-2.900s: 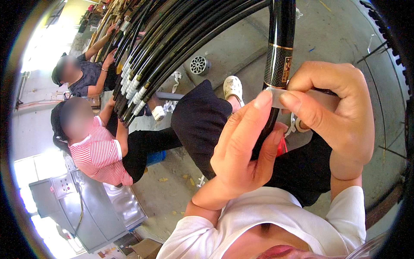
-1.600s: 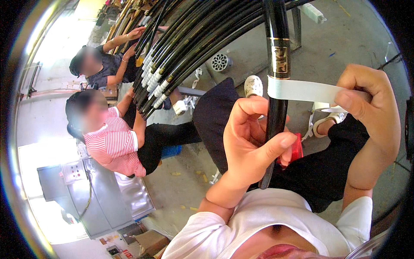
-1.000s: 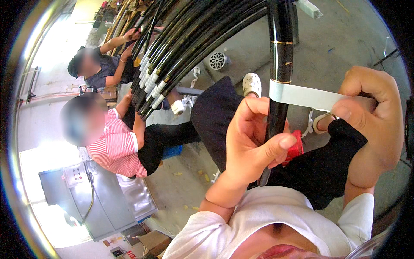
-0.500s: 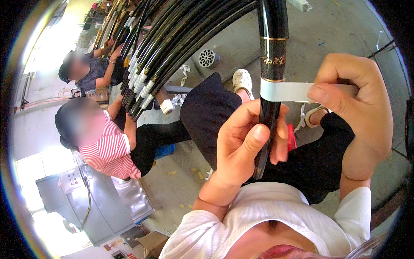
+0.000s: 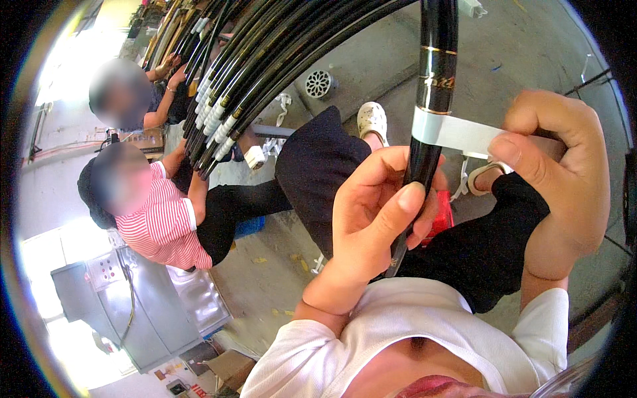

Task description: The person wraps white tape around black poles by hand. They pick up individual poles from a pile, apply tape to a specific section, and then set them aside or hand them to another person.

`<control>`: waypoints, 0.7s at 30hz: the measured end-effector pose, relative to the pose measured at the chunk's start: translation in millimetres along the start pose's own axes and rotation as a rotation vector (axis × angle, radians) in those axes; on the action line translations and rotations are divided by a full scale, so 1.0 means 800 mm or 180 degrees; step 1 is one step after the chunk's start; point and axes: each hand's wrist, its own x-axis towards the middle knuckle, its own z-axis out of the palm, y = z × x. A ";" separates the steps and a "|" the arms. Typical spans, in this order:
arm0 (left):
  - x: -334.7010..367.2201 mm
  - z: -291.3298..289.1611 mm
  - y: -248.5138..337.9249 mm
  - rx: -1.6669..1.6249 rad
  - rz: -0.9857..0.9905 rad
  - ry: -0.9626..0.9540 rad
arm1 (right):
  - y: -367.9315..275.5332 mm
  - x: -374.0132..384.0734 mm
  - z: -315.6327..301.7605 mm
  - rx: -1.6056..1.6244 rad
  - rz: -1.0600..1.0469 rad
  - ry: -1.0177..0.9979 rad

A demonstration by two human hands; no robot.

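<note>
My left hand (image 5: pixel 375 222) is closed around the lower part of a glossy black fishing rod (image 5: pixel 438 63) with gold rings and gold lettering. The rod slants upward, its lower end just above my lap. Just above my left fingers, a strip of white tape (image 5: pixel 461 132) is stuck to the rod and stretches off to the right. My right hand (image 5: pixel 561 176) pinches the far part of this strip between thumb and bent fingers, holding it taut. How far the tape passes behind the rod is hidden.
Many similar black rods (image 5: pixel 279 73) with white-wrapped ends lean at the upper left. Beside them sit a person in a striped shirt (image 5: pixel 162 215) and another person (image 5: pixel 126 99). A round slotted grille (image 5: pixel 320 84) is on the floor. A red object (image 5: pixel 439 222) shows behind my left hand.
The rod has shifted right and now tilts more, its top leaning right. The tape, level before, now slopes down to the right. Both hands keep their grips.
</note>
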 end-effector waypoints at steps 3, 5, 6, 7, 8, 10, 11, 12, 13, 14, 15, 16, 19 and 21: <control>0.001 -0.002 -0.002 0.0075 0.0087 -0.0133 | -0.002 -0.001 -0.010 -0.0199 0.0108 -0.0049; 0.003 0.001 0.001 0.0042 0.0124 -0.0020 | -0.008 -0.001 -0.014 -0.0322 0.0158 -0.0055; 0.002 0.003 0.002 0.0035 0.0153 0.0060 | -0.009 0.000 -0.015 -0.0350 0.0173 -0.0108; 0.001 0.005 0.004 0.0000 0.0064 0.0225 | -0.010 0.000 -0.016 -0.0379 0.0193 -0.0158; 0.000 0.004 0.003 0.0042 0.0064 0.0314 | -0.010 0.001 -0.020 -0.0398 0.0217 -0.0247; 0.000 0.001 0.000 0.0113 0.0040 0.0474 | -0.012 -0.001 -0.019 -0.0465 0.0251 -0.0180; 0.000 0.001 -0.001 0.0151 0.0076 0.0507 | -0.015 -0.006 -0.014 -0.0507 0.0252 -0.0033; 0.000 0.002 -0.003 0.0189 0.0111 0.0542 | -0.018 -0.012 -0.014 -0.0551 0.0214 0.0022; 0.000 0.003 -0.004 0.0227 0.0145 0.0576 | -0.019 -0.016 -0.012 -0.0596 0.0177 0.0076; -0.001 0.002 -0.005 0.0222 0.0166 0.0521 | -0.021 -0.021 -0.015 -0.0644 0.0101 0.0038; -0.001 0.000 -0.005 0.0222 0.0190 0.0467 | -0.022 -0.022 -0.018 -0.0735 0.0092 -0.0039; -0.002 -0.001 -0.005 0.0222 0.0213 0.0413 | -0.023 -0.022 -0.021 -0.0825 0.0082 -0.0116; -0.002 0.000 0.002 -0.0011 -0.0022 0.0292 | -0.027 -0.019 -0.025 -0.1013 0.0268 -0.0148; -0.001 0.000 0.001 -0.0293 -0.0112 0.0192 | -0.026 -0.016 -0.014 -0.0819 0.0349 0.0151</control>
